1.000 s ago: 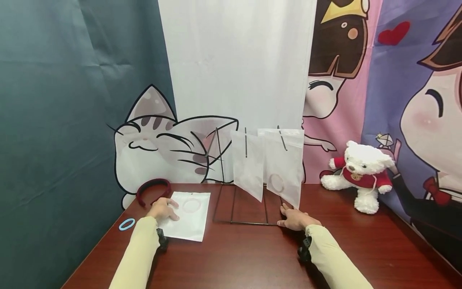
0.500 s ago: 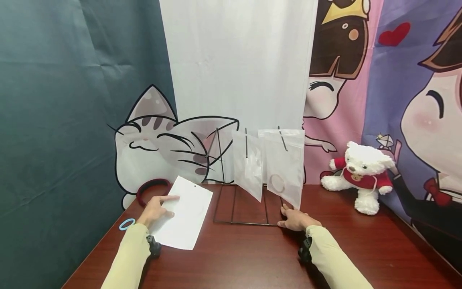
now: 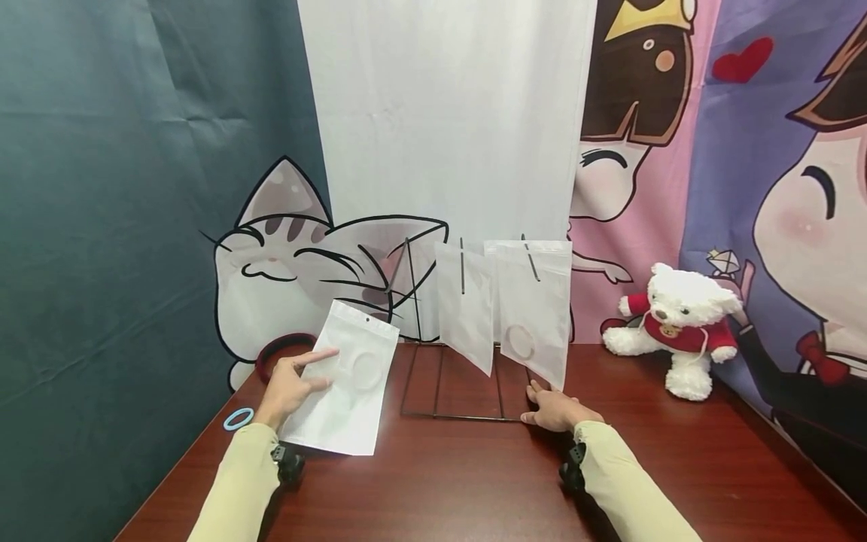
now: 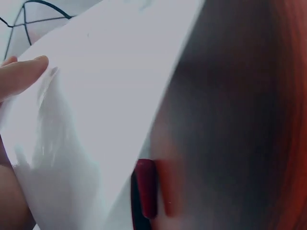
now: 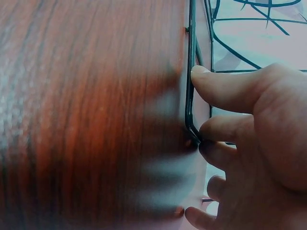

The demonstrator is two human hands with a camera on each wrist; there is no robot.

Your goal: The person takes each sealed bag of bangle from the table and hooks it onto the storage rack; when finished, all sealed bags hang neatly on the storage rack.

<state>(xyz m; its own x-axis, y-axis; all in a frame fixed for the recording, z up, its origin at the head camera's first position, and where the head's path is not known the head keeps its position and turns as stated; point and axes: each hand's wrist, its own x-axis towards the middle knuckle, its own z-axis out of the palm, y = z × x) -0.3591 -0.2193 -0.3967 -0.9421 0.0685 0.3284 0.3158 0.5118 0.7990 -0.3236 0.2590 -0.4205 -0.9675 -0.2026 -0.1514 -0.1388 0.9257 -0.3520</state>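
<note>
My left hand (image 3: pixel 291 388) holds a white zip bag (image 3: pixel 352 406) by its left side, tilted up off the table. A round ring shape shows through its front, and a small hole sits near its top edge. In the left wrist view my thumb lies on the face of the bag (image 4: pixel 96 105); the fingers behind it are mostly hidden. My right hand (image 3: pixel 558 412) grips the front right corner of a black wire rack (image 3: pixel 467 418), thumb and forefinger against the bar (image 5: pixel 190 96). Two similar bags, the left one (image 3: pixel 467 316) and the right one (image 3: pixel 542 301), hang on the rack's hooks.
A light blue ring (image 3: pixel 238 419) lies by the table's left edge. Behind my left hand is a dark red headband (image 3: pixel 271 355). At the back right sits a white teddy bear (image 3: pixel 687 316) in a red top. Printed curtains stand behind the table (image 3: pixel 460 482).
The left hand has lifted the bag from lying on the table to a raised tilt, its top edge now higher. The right hand and the rack have stayed put.
</note>
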